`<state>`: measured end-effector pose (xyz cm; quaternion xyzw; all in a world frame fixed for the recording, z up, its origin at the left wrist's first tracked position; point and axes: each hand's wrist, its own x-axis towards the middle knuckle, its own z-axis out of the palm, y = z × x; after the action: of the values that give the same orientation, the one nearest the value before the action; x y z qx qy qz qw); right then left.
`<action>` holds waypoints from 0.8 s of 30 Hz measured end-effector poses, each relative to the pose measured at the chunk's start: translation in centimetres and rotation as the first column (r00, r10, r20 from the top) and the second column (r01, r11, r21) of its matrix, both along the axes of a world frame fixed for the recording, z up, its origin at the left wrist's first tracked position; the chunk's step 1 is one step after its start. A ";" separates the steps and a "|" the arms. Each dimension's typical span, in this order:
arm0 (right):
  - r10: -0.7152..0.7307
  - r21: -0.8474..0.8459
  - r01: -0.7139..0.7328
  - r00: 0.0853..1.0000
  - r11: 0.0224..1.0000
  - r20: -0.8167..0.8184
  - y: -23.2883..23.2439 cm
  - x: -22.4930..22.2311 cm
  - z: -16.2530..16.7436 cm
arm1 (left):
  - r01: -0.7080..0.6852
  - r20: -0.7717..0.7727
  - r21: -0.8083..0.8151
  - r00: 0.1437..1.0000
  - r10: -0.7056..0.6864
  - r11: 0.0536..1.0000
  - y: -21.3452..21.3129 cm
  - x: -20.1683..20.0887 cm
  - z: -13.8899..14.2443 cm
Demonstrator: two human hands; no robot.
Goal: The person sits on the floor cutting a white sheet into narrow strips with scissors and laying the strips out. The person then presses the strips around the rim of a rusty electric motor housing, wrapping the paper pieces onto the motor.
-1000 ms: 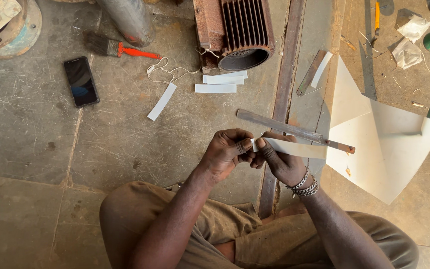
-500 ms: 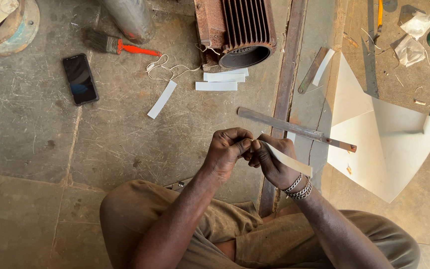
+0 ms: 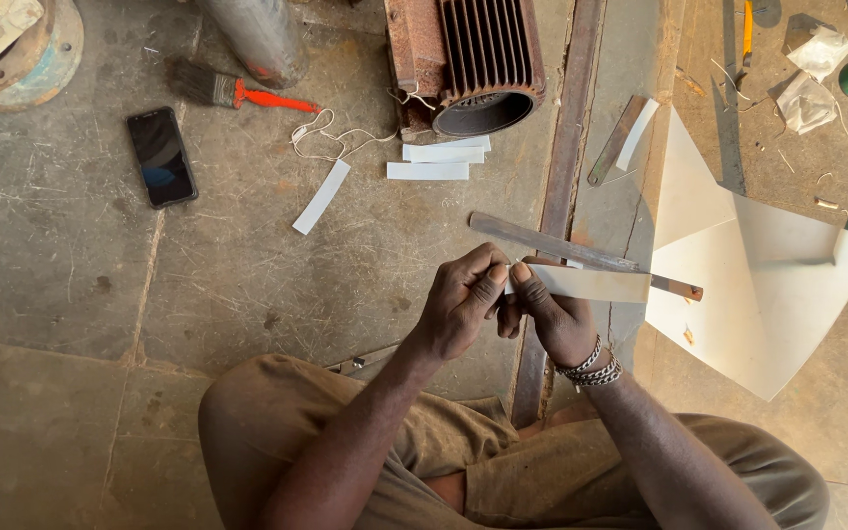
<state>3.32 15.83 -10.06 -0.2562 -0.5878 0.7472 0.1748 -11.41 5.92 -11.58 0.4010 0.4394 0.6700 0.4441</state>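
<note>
Both hands meet over my lap on one white paper strip [image 3: 591,284]. My left hand [image 3: 463,299] pinches its left end between thumb and fingers. My right hand [image 3: 552,314], with metal bracelets at the wrist, holds the same end from below, and the strip sticks out flat to the right. A long flat metal bar [image 3: 561,247] lies on the floor just beyond the hands. A large white sheet [image 3: 758,265], cut at odd angles, lies to the right.
A rusty finned motor housing [image 3: 473,59] stands at the top, with several cut white strips [image 3: 434,162] before it and one more strip [image 3: 321,196] to the left. A black phone [image 3: 161,155], an orange-handled brush [image 3: 238,93] and a rusted floor rail [image 3: 561,147] are nearby.
The strip has swung from pointing down-right to lying level and pointing right. Both hands have kept their place and their hold on its left end.
</note>
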 end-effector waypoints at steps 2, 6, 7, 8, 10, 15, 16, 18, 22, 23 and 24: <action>0.021 0.000 -0.021 1.000 1.000 -0.002 -0.1 -0.1 -0.2 | 0.005 -0.009 0.042 1.000 -0.005 0.999 0.2 0.0 0.2; 0.074 -0.011 -0.074 0.997 0.997 -0.003 -0.1 -0.1 -0.6 | 0.024 0.202 0.053 0.979 -0.034 0.998 0.5 0.3 0.3; 0.090 -0.044 -0.091 0.996 0.995 -0.023 -0.1 0.0 -0.8 | 0.023 0.274 0.046 0.961 -0.035 0.999 0.4 0.4 0.3; 0.102 -0.079 -0.105 0.994 0.991 -0.043 -0.1 0.0 -1.0 | 0.044 0.346 0.005 0.937 -0.043 0.999 0.3 0.2 0.2; 0.116 -0.145 -0.127 0.990 0.981 -0.079 -0.1 0.0 -1.4 | 0.101 0.489 -0.069 0.870 -0.055 0.992 0.1 -0.2 -0.2; -0.006 -0.323 -0.006 0.999 0.946 -0.038 -0.1 0.4 -2.2 | 0.139 0.359 -0.100 0.928 -0.095 0.985 0.2 -0.5 -1.1; -0.009 -0.343 -0.008 0.999 0.939 -0.048 0.0 0.4 -2.2 | 0.129 0.317 -0.112 0.944 -0.087 0.985 0.2 -0.5 -1.1; -0.006 -0.325 -0.016 0.998 0.946 -0.068 0.0 0.6 -2.3 | 0.116 0.300 -0.054 0.949 -0.095 0.992 0.2 -0.3 -1.1; 0.026 -0.256 -0.033 0.999 0.966 -0.031 -0.3 0.5 -2.2 | 0.088 0.311 -0.022 0.947 -0.077 0.996 0.0 0.1 -0.9; 0.035 -0.246 -0.043 0.999 0.968 -0.038 -0.5 0.4 -2.3 | 0.069 0.293 -0.007 0.954 -0.064 0.998 -0.1 0.2 -0.8; 0.044 -0.232 -0.053 0.998 0.971 -0.043 -0.6 0.3 -2.3 | 0.050 0.276 0.012 0.960 -0.052 0.999 -0.1 0.3 -0.8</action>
<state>3.60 15.21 -12.36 -0.2466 -0.4988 0.8197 0.1363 -11.13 5.85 -12.39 0.3158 0.3608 0.7089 0.5173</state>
